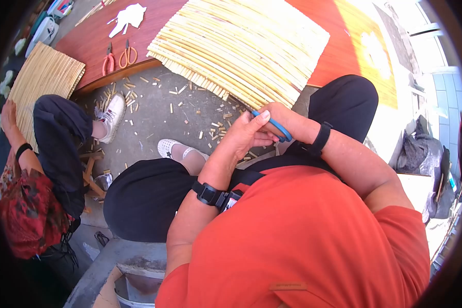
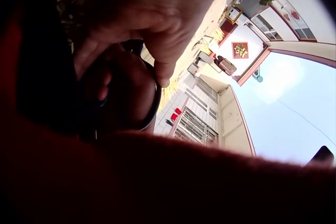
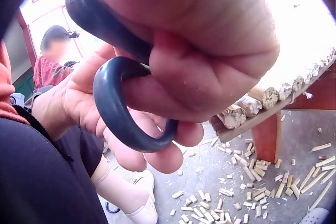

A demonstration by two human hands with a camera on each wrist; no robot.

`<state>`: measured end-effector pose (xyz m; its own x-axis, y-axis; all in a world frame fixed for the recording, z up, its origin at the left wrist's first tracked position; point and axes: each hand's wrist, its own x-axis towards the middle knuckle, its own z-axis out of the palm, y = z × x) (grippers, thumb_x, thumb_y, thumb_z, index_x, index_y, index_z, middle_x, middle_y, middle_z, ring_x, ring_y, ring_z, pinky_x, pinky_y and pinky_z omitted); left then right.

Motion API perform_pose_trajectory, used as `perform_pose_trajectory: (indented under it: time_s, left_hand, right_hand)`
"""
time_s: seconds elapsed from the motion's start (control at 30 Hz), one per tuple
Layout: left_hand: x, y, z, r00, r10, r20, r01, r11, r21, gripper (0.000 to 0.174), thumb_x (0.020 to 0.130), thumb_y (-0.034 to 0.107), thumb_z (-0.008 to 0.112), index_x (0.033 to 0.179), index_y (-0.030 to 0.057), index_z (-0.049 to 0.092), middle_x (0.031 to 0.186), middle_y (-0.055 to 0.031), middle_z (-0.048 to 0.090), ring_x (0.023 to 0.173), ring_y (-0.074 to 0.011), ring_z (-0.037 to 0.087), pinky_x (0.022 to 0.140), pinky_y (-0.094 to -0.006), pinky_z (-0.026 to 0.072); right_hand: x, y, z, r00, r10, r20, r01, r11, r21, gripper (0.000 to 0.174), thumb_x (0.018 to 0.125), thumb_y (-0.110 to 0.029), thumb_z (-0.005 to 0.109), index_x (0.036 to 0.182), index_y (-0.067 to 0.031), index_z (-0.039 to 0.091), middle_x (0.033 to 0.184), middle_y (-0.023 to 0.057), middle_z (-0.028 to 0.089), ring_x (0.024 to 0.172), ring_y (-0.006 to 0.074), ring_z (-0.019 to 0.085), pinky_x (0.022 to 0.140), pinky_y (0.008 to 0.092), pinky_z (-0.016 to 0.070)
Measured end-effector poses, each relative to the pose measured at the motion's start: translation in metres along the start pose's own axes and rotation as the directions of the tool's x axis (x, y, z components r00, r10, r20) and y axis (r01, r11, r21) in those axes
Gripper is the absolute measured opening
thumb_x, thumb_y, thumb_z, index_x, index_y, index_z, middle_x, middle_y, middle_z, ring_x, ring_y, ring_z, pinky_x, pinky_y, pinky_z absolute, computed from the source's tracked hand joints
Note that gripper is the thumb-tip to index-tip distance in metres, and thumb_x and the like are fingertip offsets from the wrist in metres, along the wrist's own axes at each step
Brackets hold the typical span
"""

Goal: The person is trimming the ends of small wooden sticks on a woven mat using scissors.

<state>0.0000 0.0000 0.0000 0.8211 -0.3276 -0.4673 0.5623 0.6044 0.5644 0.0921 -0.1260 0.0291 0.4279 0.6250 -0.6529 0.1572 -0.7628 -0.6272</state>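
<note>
My right hand (image 1: 285, 119) grips a pair of scissors by its dark blue looped handles (image 3: 106, 109), with fingers through the loops. The blades are mostly hidden behind the hands. Close against it is my left hand (image 1: 241, 134), its thumb up near the handles and its fingers stretched loosely beneath them. In the right wrist view, the left fingertips (image 3: 164, 160) show below the loop. Just beyond both hands lies the near corner of a pale mat of bound reed sticks (image 1: 241, 46), and its cut stick ends (image 3: 269, 97) show close by the right hand.
The mat rests on a reddish wooden table (image 1: 92, 54) bearing red-handled pliers (image 1: 108, 60), orange-handled scissors (image 1: 128, 55) and a white cloth (image 1: 129, 19). Short stick offcuts (image 1: 131, 97) litter the floor. At left, another person (image 1: 31, 205) holds a second mat (image 1: 46, 82).
</note>
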Motion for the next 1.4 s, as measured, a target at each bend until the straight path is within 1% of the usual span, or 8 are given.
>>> perform_pose_trajectory:
  time_s: [0.2, 0.27, 0.37, 0.43, 0.6, 1.13, 1.33, 1.4]
  left_hand:
    - [-0.01, 0.013, -0.003, 0.998, 0.018, -0.06, -0.015, 0.998, 0.058, 0.065, 0.085, 0.05, 0.059, 0.119, -0.0009, 0.037, 0.093, -0.0174, 0.061, 0.08, -0.0268, 0.066, 0.075, -0.0426, 0.0555]
    - [-0.012, 0.016, -0.016, 0.992, -0.057, -0.114, 0.076, 0.982, 0.172, 0.068, 0.088, 0.057, 0.048, 0.12, -0.0015, 0.035, 0.097, -0.0195, 0.06, 0.083, -0.0277, 0.066, 0.071, -0.0404, 0.0567]
    - [-0.003, 0.025, -0.032, 0.899, -0.043, -0.436, 0.111, 0.985, 0.131, 0.071, 0.089, 0.061, 0.039, 0.121, -0.0022, 0.036, 0.092, -0.0169, 0.059, 0.08, -0.0262, 0.065, 0.063, -0.0383, 0.0574]
    - [0.007, 0.023, -0.039, 0.815, 0.101, -0.571, -0.09, 0.995, 0.047, 0.071, 0.09, 0.061, 0.038, 0.12, -0.0037, 0.038, 0.082, -0.0124, 0.057, 0.07, -0.0224, 0.062, 0.057, -0.036, 0.057]
    - [0.029, 0.021, -0.052, 0.833, 0.156, -0.531, -0.169, 0.985, 0.023, 0.034, 0.092, 0.037, 0.05, 0.091, 0.0033, 0.054, 0.071, -0.0059, 0.054, 0.058, -0.0154, 0.057, 0.055, -0.0373, 0.0562]
    - [0.031, 0.017, -0.04, 0.761, 0.138, -0.634, -0.279, 0.952, -0.126, 0.007, 0.088, 0.011, 0.045, 0.088, 0.0055, 0.049, 0.065, -0.0017, 0.047, 0.047, -0.0101, 0.048, 0.047, -0.0314, 0.0544]
    - [0.031, 0.011, -0.038, 0.762, 0.174, -0.623, -0.285, 0.955, -0.082, 0.015, 0.093, 0.021, 0.046, 0.097, 0.0069, 0.05, 0.08, -0.0025, 0.056, 0.062, -0.0114, 0.056, 0.057, -0.031, 0.0547]
    - [0.034, 0.013, -0.035, 0.529, 0.299, -0.794, -0.461, 0.887, 0.027, 0.029, 0.095, 0.028, 0.046, 0.115, 0.0072, 0.043, 0.101, -0.0061, 0.053, 0.087, -0.0153, 0.056, 0.073, -0.0341, 0.0512]
  right_hand:
    - [-0.002, -0.016, 0.0, 0.995, -0.071, -0.065, 0.073, 0.997, 0.028, 0.02, 0.078, -0.015, 0.054, 0.068, 0.001, 0.06, 0.054, 0.0102, 0.059, 0.044, 0.0179, 0.056, 0.046, 0.0292, 0.0469]
    - [-0.015, -0.017, -0.004, 0.996, 0.09, 0.022, -0.092, 0.934, 0.345, 0.015, 0.079, -0.012, 0.055, 0.073, 0.0012, 0.06, 0.052, 0.0071, 0.057, 0.044, 0.0152, 0.056, 0.044, 0.027, 0.0463]
    - [-0.022, -0.027, -0.004, 0.987, 0.162, 0.021, -0.162, 0.957, 0.24, 0.013, 0.078, -0.011, 0.056, 0.077, 0.0018, 0.06, 0.052, 0.0051, 0.056, 0.044, 0.0134, 0.056, 0.043, 0.0257, 0.0461]
    - [-0.019, -0.026, 0.0, 0.979, 0.204, 0.015, -0.202, 0.952, 0.231, 0.015, 0.077, -0.013, 0.057, 0.075, 0.0014, 0.06, 0.052, 0.005, 0.056, 0.043, 0.0139, 0.056, 0.043, 0.026, 0.0468]
    - [-0.015, -0.016, 0.007, 0.985, 0.166, -0.039, -0.161, 0.982, 0.099, 0.018, 0.077, -0.018, 0.061, 0.073, -0.0006, 0.06, 0.053, 0.0063, 0.057, 0.045, 0.0148, 0.057, 0.047, 0.0278, 0.0476]
    - [-0.012, -0.019, -0.009, 0.964, 0.181, 0.195, -0.246, 0.887, 0.39, 0.018, 0.086, -0.017, 0.061, 0.083, -0.0001, 0.056, 0.065, 0.0047, 0.058, 0.052, 0.0113, 0.057, 0.046, 0.0241, 0.0454]
    - [-0.04, -0.036, -0.056, 0.937, 0.014, 0.349, -0.116, 0.955, 0.272, 0.017, 0.085, -0.015, 0.06, 0.082, 0.0015, 0.058, 0.063, 0.0038, 0.056, 0.055, 0.0094, 0.054, 0.051, 0.0222, 0.0425]
    - [-0.057, -0.039, -0.074, 0.98, -0.147, 0.136, 0.075, 0.897, 0.435, 0.02, 0.086, -0.019, 0.062, 0.079, -0.0002, 0.059, 0.062, 0.0021, 0.056, 0.053, 0.0085, 0.052, 0.05, 0.0223, 0.0417]
